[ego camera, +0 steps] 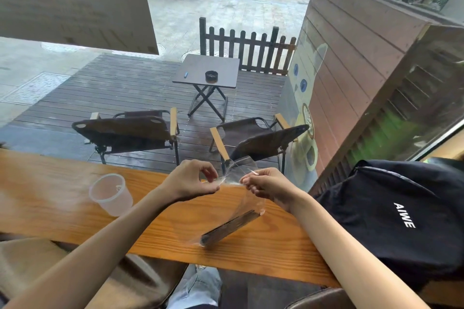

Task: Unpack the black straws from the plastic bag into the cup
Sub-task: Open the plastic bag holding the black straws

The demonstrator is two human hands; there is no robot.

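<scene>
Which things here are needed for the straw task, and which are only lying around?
Needed:
- plastic bag, pinched at its top by the left hand and right hand
- black straws, inside the bag
- cup, empty, on the counter

Lying around:
- black backpack on the counter
- outside the window: two chairs, folding table, ashtray

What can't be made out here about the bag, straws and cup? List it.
Head view only:
- Black straws: count unreadable, bunched and blurred behind the plastic bag.
- Bag mouth: whether it is open yet, hidden by left hand and right hand fingertips.
- Cup: translucent, contents unclear.
</scene>
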